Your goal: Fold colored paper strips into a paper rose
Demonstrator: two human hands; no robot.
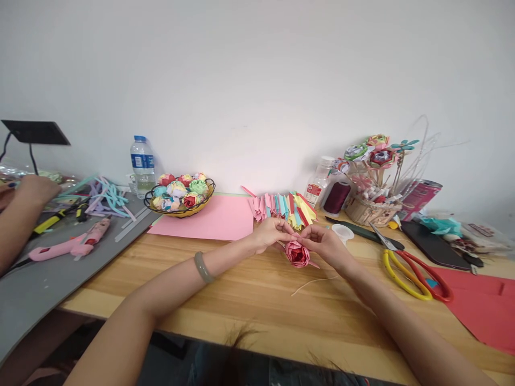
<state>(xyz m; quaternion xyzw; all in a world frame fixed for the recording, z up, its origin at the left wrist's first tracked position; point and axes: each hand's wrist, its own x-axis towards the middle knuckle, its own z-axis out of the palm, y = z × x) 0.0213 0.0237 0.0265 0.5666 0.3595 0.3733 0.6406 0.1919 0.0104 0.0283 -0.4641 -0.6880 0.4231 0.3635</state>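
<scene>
Between my two hands is a paper flower (298, 254), pink outside with dark red petals at its heart. My left hand (270, 236) pinches its upper left edge. Fingers of my right hand (325, 244) are closed on its upper right edge. A pale thread (314, 281) trails over the wooden table (249, 300) just below the flower. Right behind my hands lies a row of folded paper strips (281, 208) in pink, blue, yellow and red. A small white round lid (343, 232) is beside my right hand.
Pink paper (209, 222) lies under a basket (181, 213) of paper flowers. On the right are scissors (410, 271), a craft knife (362, 230), a thread spool (337, 197), a flower basket (370, 214) and red paper (483, 305). Leftward, a glue gun (74, 244) lies near another person's hand (38, 190).
</scene>
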